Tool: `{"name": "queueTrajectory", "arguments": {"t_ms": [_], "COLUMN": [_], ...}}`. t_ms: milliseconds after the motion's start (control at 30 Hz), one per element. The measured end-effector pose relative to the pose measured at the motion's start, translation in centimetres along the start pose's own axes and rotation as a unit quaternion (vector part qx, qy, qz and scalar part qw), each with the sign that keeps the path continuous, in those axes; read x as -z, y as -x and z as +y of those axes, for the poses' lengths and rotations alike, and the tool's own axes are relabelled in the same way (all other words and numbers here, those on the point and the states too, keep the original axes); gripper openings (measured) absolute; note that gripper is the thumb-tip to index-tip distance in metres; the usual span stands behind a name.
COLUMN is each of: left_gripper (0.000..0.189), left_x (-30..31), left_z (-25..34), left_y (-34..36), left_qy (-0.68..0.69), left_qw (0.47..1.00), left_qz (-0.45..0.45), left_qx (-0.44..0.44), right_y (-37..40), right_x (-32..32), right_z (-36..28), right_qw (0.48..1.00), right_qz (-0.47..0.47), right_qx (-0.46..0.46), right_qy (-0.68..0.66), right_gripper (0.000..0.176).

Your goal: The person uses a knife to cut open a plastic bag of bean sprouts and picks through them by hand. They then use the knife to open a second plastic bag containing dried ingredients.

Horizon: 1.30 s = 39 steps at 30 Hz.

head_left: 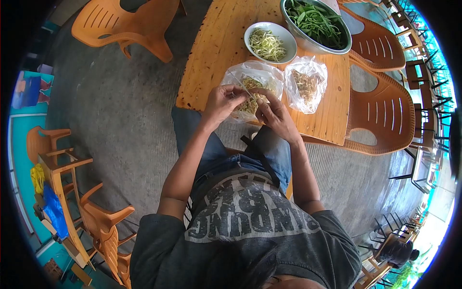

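Observation:
My left hand (224,102) and my right hand (275,113) meet above an open clear plastic bag (230,77). Both are closed in a pinch at a thin, pale bean sprout (244,87), which slants up between the fingertips. Bean sprouts (255,85) fill the bag underneath, partly covered by my fingers. Beyond it stands a white bowl (292,45) with pale, cleaner-looking sprouts (267,44) inside. To the right, another clear bag (316,98) holds brownish, thin scraps (307,84).
A metal basin (288,24) of long green leaves (317,24) sits at the back of the wooden table (211,48). Orange plastic chairs (385,108) line the right side, and another chair (130,21) stands at upper left. A person (397,251) sits far off at lower right.

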<state>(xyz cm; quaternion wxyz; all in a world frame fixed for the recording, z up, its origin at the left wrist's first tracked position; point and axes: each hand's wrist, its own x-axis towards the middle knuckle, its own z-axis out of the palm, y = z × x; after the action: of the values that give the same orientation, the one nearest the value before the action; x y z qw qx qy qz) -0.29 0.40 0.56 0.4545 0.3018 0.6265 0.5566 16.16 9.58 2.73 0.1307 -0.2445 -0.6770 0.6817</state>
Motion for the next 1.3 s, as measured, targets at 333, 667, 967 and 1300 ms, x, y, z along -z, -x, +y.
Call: {"name": "queueTrajectory", "arguments": {"t_ms": [333, 667, 967, 1300], "left_gripper": [0.008, 0.015, 0.019, 0.022], "left_x": [-0.1, 4.4, 4.3, 3.2], "left_z": [0.1, -0.2, -3.0, -2.0], "left_y": [0.4, 2.7, 3.3, 4.0], "left_qy": [-0.019, 0.236, 0.367, 0.291], "left_qw": [0.999, 0.97, 0.927, 0.952], "left_qz": [-0.01, 0.049, 0.028, 0.061], "left_qx": [-0.034, 0.022, 0.073, 0.071], "right_y": [-0.6, 0.5, 0.0, -2.9], "right_x": [-0.9, 9.9, 5.8, -2.0], "right_z": [0.9, 0.6, -0.4, 2.2], "right_qw": [0.997, 0.844, 0.849, 0.88], "right_qz": [0.068, 0.397, 0.424, 0.159], "right_qx": [0.032, 0.005, 0.09, 0.088], "right_qy": [0.024, 0.36, 0.303, 0.439], "right_gripper": [0.03, 0.027, 0.016, 0.024]}}
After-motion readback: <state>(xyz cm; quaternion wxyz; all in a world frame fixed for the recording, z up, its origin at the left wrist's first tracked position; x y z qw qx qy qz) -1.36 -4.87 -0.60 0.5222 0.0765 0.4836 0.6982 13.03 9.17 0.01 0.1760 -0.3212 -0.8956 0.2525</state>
